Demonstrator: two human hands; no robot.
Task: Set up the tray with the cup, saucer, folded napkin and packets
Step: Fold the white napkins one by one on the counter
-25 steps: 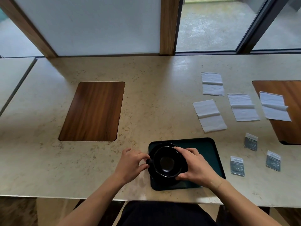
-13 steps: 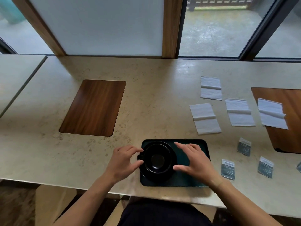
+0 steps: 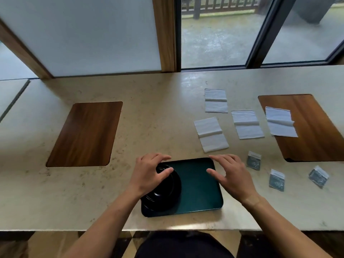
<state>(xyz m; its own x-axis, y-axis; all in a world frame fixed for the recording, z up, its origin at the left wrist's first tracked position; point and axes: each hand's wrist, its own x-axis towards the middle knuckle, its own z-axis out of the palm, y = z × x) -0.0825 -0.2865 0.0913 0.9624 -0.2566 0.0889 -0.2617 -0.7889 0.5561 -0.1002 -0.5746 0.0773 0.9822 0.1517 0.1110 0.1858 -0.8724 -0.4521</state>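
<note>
On the pale stone surface (image 3: 149,116) sits a dark green rectangular tray (image 3: 197,185), near its front edge. A black cup (image 3: 165,185) stands on a black saucer (image 3: 173,202) at the tray's left end. The left hand (image 3: 149,174) hovers over the cup, fingers loosely spread, grip holding nothing. The right hand (image 3: 232,174) hangs over the tray's right edge, fingers straight, grip slack. Four folded white napkins (image 3: 211,135) and three grey packets (image 3: 276,180) lie off the tray, to its right.
</note>
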